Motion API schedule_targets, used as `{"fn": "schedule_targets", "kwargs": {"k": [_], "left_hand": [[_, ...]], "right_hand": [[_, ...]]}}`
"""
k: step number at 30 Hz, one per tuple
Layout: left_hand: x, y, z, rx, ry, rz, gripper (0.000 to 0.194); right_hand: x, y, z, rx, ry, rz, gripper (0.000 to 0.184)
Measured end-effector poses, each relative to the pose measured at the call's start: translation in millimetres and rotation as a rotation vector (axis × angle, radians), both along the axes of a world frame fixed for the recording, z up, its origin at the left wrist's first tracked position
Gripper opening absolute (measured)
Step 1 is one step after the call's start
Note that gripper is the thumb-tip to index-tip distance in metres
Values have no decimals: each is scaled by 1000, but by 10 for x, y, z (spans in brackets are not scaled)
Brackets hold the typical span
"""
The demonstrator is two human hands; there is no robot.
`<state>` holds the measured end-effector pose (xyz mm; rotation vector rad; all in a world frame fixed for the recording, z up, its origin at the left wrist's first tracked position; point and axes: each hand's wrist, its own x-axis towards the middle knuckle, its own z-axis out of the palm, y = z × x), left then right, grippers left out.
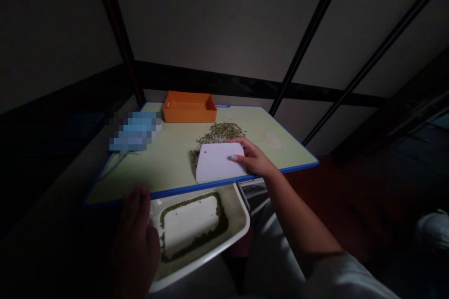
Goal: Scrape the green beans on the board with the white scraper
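R hand [254, 160] at 4 o'clock on the board, thumb on the face of a white plastic scraper [217, 162], fingers curled together over its top edge [239, 143], so scraper pinched btwn thumb & fingers. Scraper sits flat-ish on the pale green board [115, 187], just inside the blue near edge, its far-left edge against a loose heap of green mung beans [219, 133]. Heap runs from scraper's 10 o'clock round to 1 o'clock, w/ a few strays at its left corner.

L hand [135, 243] is below the board's near edge, in deep shadow. Fingers [140, 194] upright & close together at left rim of a white tray [238, 224]; can't tell if pinching it, thumb not readable. Tray sits just under the board edge, a ring of mung beans [191, 247] around its bare white middle, ring right beside the fingers.

Orange tray [189, 110] at board's 12 o'clock. Small pile of pale grains [271, 140] at 2 o'clock. Pixelated blue object [135, 131] at 10 o'clock, too blurred to name.
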<state>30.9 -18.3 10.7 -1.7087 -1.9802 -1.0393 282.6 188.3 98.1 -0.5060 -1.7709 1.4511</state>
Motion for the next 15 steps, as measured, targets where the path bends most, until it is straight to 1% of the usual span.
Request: {"fn": "schedule_targets", "kwargs": {"k": [4,10,12,15], "left_hand": [[-9,-7,-6,-36,3,0,75],[1,-2,2,-6,15,10,74],[6,-6,7,-5,8,12,75],[10,-10,5,7,-2,-8,75]], "right_hand": [[-3,-26,-1,-24,-1,11,43],[4,-33,7,-76,19,19,41],[8,-37,16,-103,51,-17,41],[4,-47,24,-141,93,-126,46]]}}
